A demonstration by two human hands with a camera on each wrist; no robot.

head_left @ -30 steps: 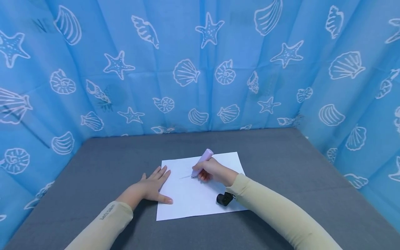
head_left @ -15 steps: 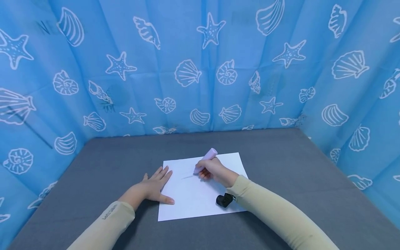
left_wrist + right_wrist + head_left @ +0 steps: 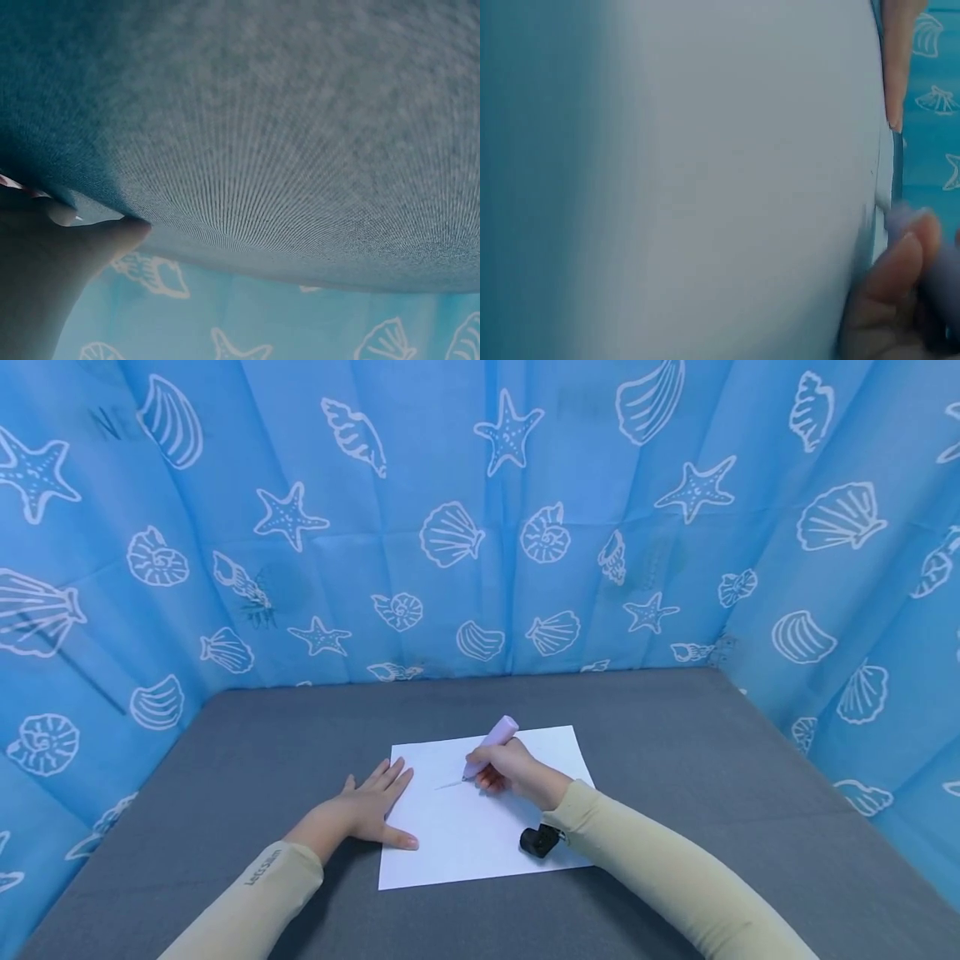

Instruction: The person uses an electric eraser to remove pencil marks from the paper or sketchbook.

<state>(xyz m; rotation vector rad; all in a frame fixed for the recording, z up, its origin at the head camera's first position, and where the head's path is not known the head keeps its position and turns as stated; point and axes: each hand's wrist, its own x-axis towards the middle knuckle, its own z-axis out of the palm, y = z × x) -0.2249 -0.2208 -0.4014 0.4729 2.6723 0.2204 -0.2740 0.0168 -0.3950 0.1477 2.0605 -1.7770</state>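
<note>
A sheet of white paper (image 3: 450,852) lies on the grey tabletop. My left hand (image 3: 363,810) rests flat on its left edge with fingers spread. Over the upper middle of the sheet, my right hand (image 3: 513,768) pinches a thick lilac pen (image 3: 497,737), tilted with its tip down at the paper. A short thin line (image 3: 450,785) runs left from the tip. In the right wrist view the pen (image 3: 941,274) is blurred between the thumb and fingers, and the left fingers show beyond the paper (image 3: 742,150). The left wrist view shows only part of the left hand (image 3: 67,247).
A small black device (image 3: 538,841) is attached under the right sleeve (image 3: 637,852), just over the paper's lower right. The grey cloth-covered tabletop (image 3: 300,727) extends around the sheet. Blue curtains (image 3: 390,543) with white shells and starfish stand behind and at both sides.
The pen has shifted slightly right, then a little back left, its tip staying near the line's right end. The left hand stays in place on the paper. The head view has moved slightly.
</note>
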